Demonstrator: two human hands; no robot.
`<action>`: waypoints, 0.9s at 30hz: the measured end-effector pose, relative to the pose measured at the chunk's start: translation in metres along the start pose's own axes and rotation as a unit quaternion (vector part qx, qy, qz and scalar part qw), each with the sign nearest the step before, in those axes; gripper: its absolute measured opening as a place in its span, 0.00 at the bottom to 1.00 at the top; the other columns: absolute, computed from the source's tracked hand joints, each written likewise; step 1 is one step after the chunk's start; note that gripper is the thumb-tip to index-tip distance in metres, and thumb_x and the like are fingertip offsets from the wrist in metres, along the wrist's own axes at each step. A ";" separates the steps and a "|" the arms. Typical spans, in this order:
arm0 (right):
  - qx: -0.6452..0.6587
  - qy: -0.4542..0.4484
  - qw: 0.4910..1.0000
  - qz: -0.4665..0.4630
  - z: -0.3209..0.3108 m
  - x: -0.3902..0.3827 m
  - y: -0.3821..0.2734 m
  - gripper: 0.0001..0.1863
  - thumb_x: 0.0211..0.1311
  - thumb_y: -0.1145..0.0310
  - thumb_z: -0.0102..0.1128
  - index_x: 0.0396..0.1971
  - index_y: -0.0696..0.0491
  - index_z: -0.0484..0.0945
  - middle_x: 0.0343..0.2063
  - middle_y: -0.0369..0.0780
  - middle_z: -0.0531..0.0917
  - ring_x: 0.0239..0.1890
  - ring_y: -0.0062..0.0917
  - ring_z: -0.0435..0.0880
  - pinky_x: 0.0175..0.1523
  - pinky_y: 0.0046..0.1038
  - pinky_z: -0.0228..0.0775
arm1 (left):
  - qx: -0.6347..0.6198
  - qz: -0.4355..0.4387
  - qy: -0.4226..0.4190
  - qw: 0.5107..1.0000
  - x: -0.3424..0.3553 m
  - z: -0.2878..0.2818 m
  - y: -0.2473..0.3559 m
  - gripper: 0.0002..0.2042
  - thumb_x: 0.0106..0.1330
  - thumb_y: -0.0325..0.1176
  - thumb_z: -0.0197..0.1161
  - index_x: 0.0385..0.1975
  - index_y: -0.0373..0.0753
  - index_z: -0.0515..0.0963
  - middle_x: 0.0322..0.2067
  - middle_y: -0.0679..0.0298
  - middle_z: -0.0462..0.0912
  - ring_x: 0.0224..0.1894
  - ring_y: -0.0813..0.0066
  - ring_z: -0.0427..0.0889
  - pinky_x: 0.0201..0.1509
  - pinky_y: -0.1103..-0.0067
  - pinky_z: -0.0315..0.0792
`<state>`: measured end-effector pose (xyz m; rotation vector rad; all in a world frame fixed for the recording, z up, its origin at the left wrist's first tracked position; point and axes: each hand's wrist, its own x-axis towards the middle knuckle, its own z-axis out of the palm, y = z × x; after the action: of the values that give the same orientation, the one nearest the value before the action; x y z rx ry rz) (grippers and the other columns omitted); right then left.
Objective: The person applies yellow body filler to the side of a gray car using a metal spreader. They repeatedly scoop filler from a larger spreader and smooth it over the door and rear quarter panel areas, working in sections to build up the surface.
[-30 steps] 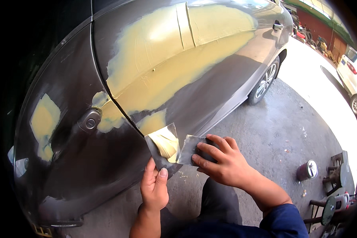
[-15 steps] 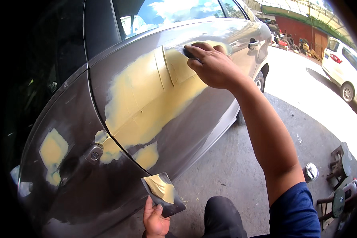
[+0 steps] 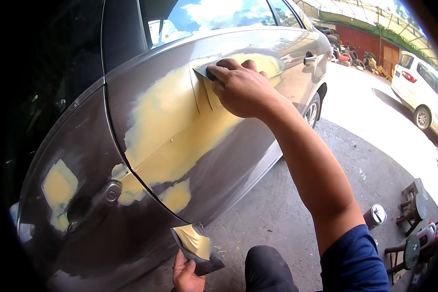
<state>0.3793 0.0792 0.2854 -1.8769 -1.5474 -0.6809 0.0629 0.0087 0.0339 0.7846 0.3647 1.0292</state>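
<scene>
My right hand (image 3: pixel 243 87) grips a flat grey spreader (image 3: pixel 203 73) against the upper part of the dark grey-brown car door (image 3: pixel 238 151), on a broad patch of pale yellow filler (image 3: pixel 165 117) with ridged streaks below the blade. My left hand (image 3: pixel 185 273), low in the head view, holds a square dark plate (image 3: pixel 211 265) bearing a smooth mound of yellow filler (image 3: pixel 193 241). Smaller filler patches (image 3: pixel 59 190) sit on the front door near a round-centred handle (image 3: pixel 111 193).
A grey concrete floor (image 3: pixel 326 151) lies beside the car. At lower right stand a round can (image 3: pixel 374 216), small stools (image 3: pixel 412 209) and a jug (image 3: pixel 426 236). A white vehicle (image 3: pixel 413 82) and piled tyres (image 3: pixel 355 58) are in the background at upper right.
My right hand rose from beside the plate up to the door's filler patch, then moved slightly left and down with the spreader. My left hand dropped lower with the plate.
</scene>
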 end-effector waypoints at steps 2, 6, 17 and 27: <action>0.024 0.028 0.999 -0.021 0.005 -0.011 0.006 0.24 0.66 0.57 0.46 0.60 0.46 0.71 0.61 0.39 0.70 0.57 0.48 0.68 0.58 0.50 0.62 | -0.007 0.003 -0.007 1.000 0.004 0.000 -0.002 0.29 0.63 0.21 0.48 0.67 0.35 0.56 0.62 0.52 0.67 0.63 0.56 0.69 0.66 0.60 0.65; 0.035 0.061 0.997 -0.038 0.028 -0.035 0.008 0.24 0.65 0.60 0.50 0.61 0.48 0.70 0.61 0.39 0.69 0.56 0.47 0.68 0.55 0.49 0.65 | -0.002 0.012 -0.002 1.000 0.007 -0.004 0.001 0.29 0.63 0.21 0.49 0.68 0.35 0.56 0.62 0.52 0.67 0.63 0.56 0.69 0.65 0.61 0.66; 0.076 0.118 0.989 -0.049 0.078 -0.084 0.011 0.27 0.58 0.65 0.59 0.60 0.47 0.70 0.62 0.39 0.67 0.57 0.47 0.66 0.54 0.46 0.65 | -0.007 0.034 -0.018 0.999 0.011 0.006 0.009 0.29 0.63 0.20 0.48 0.68 0.36 0.56 0.63 0.52 0.66 0.64 0.56 0.68 0.67 0.62 0.66; 0.523 -0.016 0.831 -0.190 0.044 -0.181 -0.008 0.28 0.61 0.66 0.63 0.62 0.51 0.70 0.61 0.48 0.68 0.61 0.41 0.68 0.63 0.38 0.61 | -0.043 0.099 -0.047 0.993 0.034 0.050 0.010 0.30 0.64 0.22 0.47 0.69 0.40 0.55 0.65 0.56 0.63 0.66 0.61 0.65 0.69 0.64 0.62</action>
<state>0.3376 -0.0092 0.1260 -0.7595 -1.7847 0.1075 0.1037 0.0213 0.0779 0.7995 0.1619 1.1815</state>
